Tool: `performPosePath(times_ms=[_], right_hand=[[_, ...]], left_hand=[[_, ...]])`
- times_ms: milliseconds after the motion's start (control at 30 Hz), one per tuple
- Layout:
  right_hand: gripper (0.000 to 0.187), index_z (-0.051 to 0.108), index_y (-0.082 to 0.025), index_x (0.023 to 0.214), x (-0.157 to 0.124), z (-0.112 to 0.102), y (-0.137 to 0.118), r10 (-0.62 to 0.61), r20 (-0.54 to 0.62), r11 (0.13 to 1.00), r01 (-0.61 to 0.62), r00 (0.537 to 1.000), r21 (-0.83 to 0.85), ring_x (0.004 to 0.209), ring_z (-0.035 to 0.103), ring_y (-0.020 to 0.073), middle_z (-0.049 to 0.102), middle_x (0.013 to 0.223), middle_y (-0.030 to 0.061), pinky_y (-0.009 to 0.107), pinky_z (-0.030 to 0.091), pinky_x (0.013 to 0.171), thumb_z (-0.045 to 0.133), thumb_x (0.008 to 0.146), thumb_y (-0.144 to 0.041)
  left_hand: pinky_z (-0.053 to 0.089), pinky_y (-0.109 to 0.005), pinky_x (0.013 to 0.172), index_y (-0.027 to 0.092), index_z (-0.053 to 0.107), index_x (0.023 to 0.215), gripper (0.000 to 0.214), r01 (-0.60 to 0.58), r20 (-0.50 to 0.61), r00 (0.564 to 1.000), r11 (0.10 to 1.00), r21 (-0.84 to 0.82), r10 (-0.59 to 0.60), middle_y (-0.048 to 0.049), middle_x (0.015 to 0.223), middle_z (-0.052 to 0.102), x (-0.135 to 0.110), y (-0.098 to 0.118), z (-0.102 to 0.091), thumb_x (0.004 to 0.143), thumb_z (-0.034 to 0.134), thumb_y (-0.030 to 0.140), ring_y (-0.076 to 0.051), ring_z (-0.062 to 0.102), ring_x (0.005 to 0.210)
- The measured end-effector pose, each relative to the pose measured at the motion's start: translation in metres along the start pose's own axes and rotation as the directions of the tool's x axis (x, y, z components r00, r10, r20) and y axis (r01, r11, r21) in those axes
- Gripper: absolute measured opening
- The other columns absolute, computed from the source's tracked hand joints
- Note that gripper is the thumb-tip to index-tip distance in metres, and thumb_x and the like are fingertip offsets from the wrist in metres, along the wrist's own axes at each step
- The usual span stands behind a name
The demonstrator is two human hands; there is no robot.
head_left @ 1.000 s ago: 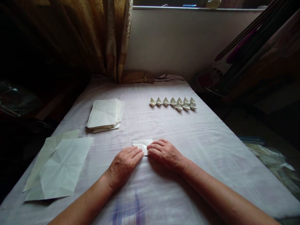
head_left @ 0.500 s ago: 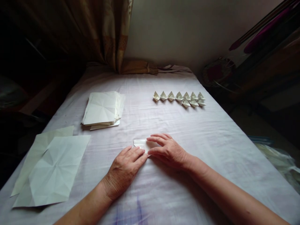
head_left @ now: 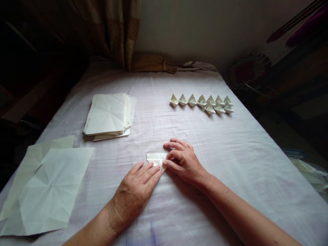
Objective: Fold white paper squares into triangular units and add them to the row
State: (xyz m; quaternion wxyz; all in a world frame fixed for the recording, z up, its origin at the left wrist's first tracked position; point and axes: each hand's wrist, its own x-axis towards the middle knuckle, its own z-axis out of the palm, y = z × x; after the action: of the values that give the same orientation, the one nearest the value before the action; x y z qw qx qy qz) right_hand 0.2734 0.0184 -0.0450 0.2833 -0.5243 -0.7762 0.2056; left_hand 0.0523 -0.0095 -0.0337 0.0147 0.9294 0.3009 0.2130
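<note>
A small piece of folded white paper (head_left: 154, 156) lies on the sheet in front of me. My left hand (head_left: 136, 189) rests flat with its fingers stretched out, the tips touching the paper's near edge. At the paper's right end, my right hand (head_left: 186, 164) pinches a part of it between thumb and index finger, while its other fingers are raised and bent. A vertical crease shows near the right fingertips. My hands cover the paper's right end and part of its near side.
Two creased paper sheets (head_left: 52, 188) overlap at the left. Behind them sits a stack of creased paper (head_left: 107, 114). Several small folded paper boats (head_left: 201, 100) stand in two rows at the back right. A curtain (head_left: 132, 37) hangs over the far edge of the bed (head_left: 151, 112).
My right hand has drawn slightly right and its thumb and index finger now close on the paper's right end. More of the paper shows. The camera view has shifted slightly.
</note>
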Motion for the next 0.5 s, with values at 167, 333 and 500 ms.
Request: performPosePath(times_ms=[167, 333, 500], right_hand=[[0.013, 0.067, -0.023, 0.071, 0.0003, 0.0021, -0.0037, 0.060, 0.016, 0.998, -0.060, 0.998, -0.001, 0.129, 0.047, 0.0306, 0.068, 0.119, 0.0059, 0.053, 0.031, 0.103, 0.073, 0.079, -0.032], [0.013, 0.066, -0.023, 0.070, 0.0023, 0.0023, -0.0056, 0.092, 0.036, 0.996, -0.093, 0.995, 0.005, 0.129, 0.046, 0.0309, 0.067, 0.120, 0.0054, 0.053, 0.031, 0.103, 0.075, 0.077, -0.030], [0.014, 0.065, -0.023, 0.069, 0.0024, 0.0022, -0.0064, 0.086, 0.030, 0.996, -0.087, 0.996, 0.012, 0.129, 0.046, 0.0317, 0.067, 0.120, 0.0058, 0.055, 0.031, 0.103, 0.076, 0.076, -0.030]], left_hand=[[0.047, -0.039, 0.101, 0.015, 0.064, 0.119, 0.037, 0.010, 0.000, 1.000, 1.000, -0.002, -0.010, -0.0083, 0.119, 0.069, -0.0003, 0.0013, 0.0006, 0.096, 0.036, 0.009, -0.021, 0.062, 0.113], [0.046, -0.041, 0.101, 0.019, 0.064, 0.119, 0.038, 0.027, 0.002, 1.000, 1.000, -0.006, -0.027, -0.0055, 0.118, 0.070, -0.0006, 0.0011, 0.0002, 0.099, 0.033, 0.013, -0.020, 0.062, 0.111], [0.046, -0.043, 0.101, 0.020, 0.066, 0.116, 0.038, 0.016, 0.005, 1.000, 1.000, -0.002, -0.016, -0.0061, 0.117, 0.070, -0.0002, 0.0015, -0.0002, 0.100, 0.033, 0.015, -0.022, 0.062, 0.111]])
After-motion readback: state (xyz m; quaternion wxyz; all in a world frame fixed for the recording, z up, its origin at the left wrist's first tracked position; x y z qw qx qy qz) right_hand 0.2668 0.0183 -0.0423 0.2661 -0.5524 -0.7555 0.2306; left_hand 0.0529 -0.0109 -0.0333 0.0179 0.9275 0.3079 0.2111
